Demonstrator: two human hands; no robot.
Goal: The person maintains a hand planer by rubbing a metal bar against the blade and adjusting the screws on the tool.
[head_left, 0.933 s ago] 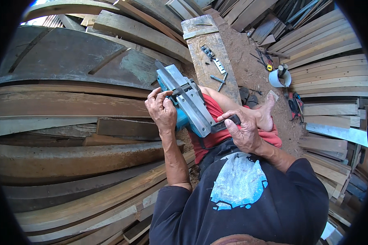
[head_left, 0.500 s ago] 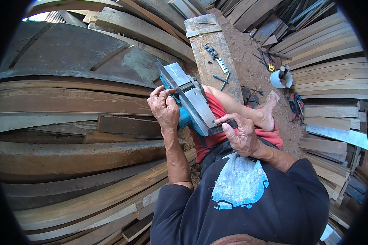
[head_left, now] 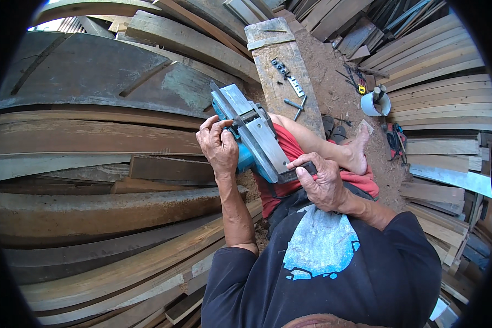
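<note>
While stacked planks (head_left: 93, 142) lie at the far left, a blue planer (head_left: 251, 139), upturned over the lap, is gripped at its side by the left hand (head_left: 218, 147); its near end is clasped by the right hand (head_left: 325, 183), before a white cup (head_left: 374, 104).

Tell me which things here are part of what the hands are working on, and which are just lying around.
In hand:
- blue power planer, sole up, resting on the lap
- left hand gripping the planer's side
- right hand holding a dark straight bar against the sole

Lying about:
- small metal parts on the grey plank
- white cup
- stacked boards
- sandals
</note>
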